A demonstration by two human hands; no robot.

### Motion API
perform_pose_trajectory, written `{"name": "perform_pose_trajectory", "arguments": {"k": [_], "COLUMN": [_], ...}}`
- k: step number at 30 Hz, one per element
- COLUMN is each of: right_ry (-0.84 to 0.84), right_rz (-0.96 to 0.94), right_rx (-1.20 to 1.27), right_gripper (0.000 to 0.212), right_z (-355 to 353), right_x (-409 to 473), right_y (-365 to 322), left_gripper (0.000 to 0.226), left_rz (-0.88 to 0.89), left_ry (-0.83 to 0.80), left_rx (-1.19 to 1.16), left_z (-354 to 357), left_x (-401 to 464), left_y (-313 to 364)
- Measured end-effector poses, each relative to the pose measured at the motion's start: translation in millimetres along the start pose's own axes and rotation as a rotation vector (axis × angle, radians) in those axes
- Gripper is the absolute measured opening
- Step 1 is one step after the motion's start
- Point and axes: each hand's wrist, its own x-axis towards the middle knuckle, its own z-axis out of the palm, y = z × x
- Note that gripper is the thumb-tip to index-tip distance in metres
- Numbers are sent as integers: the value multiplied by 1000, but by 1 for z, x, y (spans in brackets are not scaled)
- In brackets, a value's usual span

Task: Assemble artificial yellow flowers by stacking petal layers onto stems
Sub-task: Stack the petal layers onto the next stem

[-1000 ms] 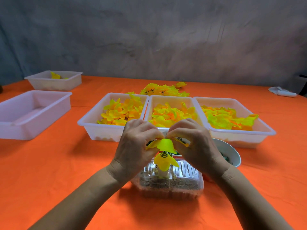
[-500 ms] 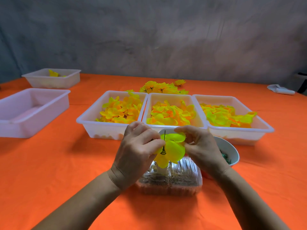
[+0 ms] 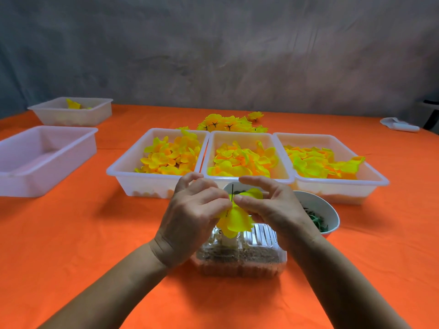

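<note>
Left hand (image 3: 193, 210) and right hand (image 3: 268, 205) both pinch the yellow petal layer (image 3: 235, 222) (thin stem (image 3: 232, 191) poking above).

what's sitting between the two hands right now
In the head view, yellow fabric petal layers on a thin dark stem sit between the left hand and right hand; both pinch them.

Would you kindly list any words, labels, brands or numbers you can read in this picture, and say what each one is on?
None: no text can be read anywhere in the view.
The white trays, the bowl and the clear box carry no visible label or print.
The white object at the far right edge is too small and blurred to tell whether it bears any marking.
</note>
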Motion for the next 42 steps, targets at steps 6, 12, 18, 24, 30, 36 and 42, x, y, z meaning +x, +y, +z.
{"name": "perform_pose_trajectory", "arguments": {"k": [6,12,18,24,30,36,42], "right_ry": [1,-17,-12,-1,5,3,30], "right_rz": [7,-1,-9,18,32,53,38], "right_rx": [-45,-90,-134,-234,-252,-196,-134], "right_gripper": [31,27,29,27,28,28,25], "right_z": [2,2,1,2,1,2,4], "right_x": [1,3,4,4,3,0,-5], "right_y": [2,2,3,3,4,7,10], "left_gripper": [38,35,40,38,41,25,16], "left_rz": [23,35,59,68,53,82,-35], "left_ry": [21,32,30,28,28,16,-101], "left_rx": [-7,3,4,15,-9,-24,-166], "left_z": [3,5,7,7,7,9,2], "left_x": [-5,-8,-12,-14,-14,-17,-19], "left_y": [-1,-2,-2,-2,-1,-3,-1]}}
